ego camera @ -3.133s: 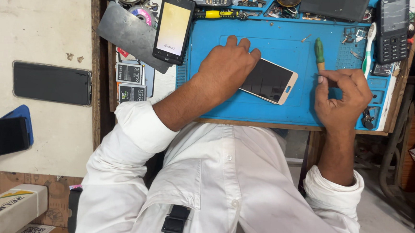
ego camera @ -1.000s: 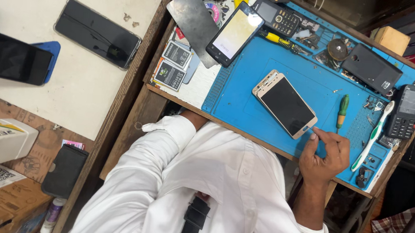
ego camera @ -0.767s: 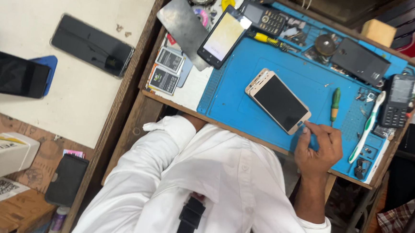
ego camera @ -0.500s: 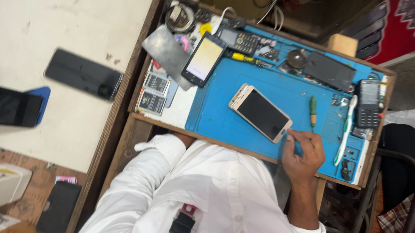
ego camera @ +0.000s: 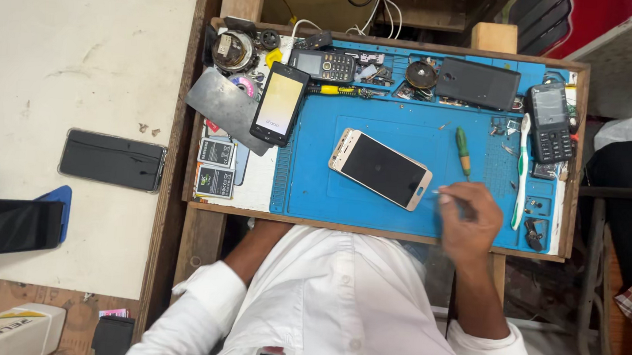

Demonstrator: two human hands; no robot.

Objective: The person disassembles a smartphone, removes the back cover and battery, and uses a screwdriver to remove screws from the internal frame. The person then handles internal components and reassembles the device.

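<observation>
Fingers of right hand (ego camera: pixel 472 222) pinch a thin tool, unchanged from before; left hand hidden under bench edge. Gold smartphone (ego camera: pixel 380 168) lies diagonally, long axis running far-left to near-right.

**Even light over a repair bench, one hand smeared by motion**

Soft, diffuse light falls from above, bright and flat across the blue work mat (ego camera: pixel 402 205) and the pale tabletop (ego camera: pixel 82 53), with only faint, short shadows. The lit screen of a black phone (ego camera: pixel 280 104) glows yellowish; the gold phone (ego camera: pixel 381 168) shows a dull, glare-free face. The right hand (ego camera: pixel 470 222) is blurred by motion. The far corners run darker and slightly soft.
</observation>
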